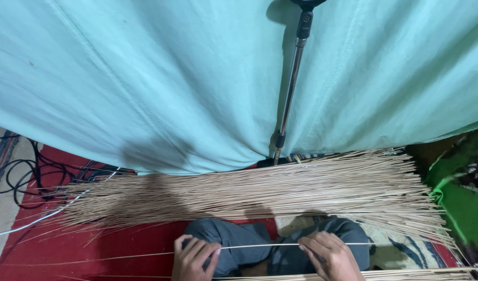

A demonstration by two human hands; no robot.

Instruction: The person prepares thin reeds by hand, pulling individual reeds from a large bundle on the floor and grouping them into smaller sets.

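A single thin pale stick [259, 245] runs level across my lap, gripped by both hands. My left hand [193, 258] is closed on it at the left, and my right hand [330, 255] is closed on it at the right. The stick's thin end trails off to the left over the red mat [93, 244]. Just beyond my knees lies a wide pile of long pale sticks [270, 190], spread left to right. A second, smaller row of sticks [395, 273] lies at the bottom right, by my right hand.
A pale green cloth [145, 78] hangs across the back. A metal stand pole [291, 88] rises in front of it. Black and white cables [25, 177] lie at the left. Green fabric [457, 203] sits at the right edge.
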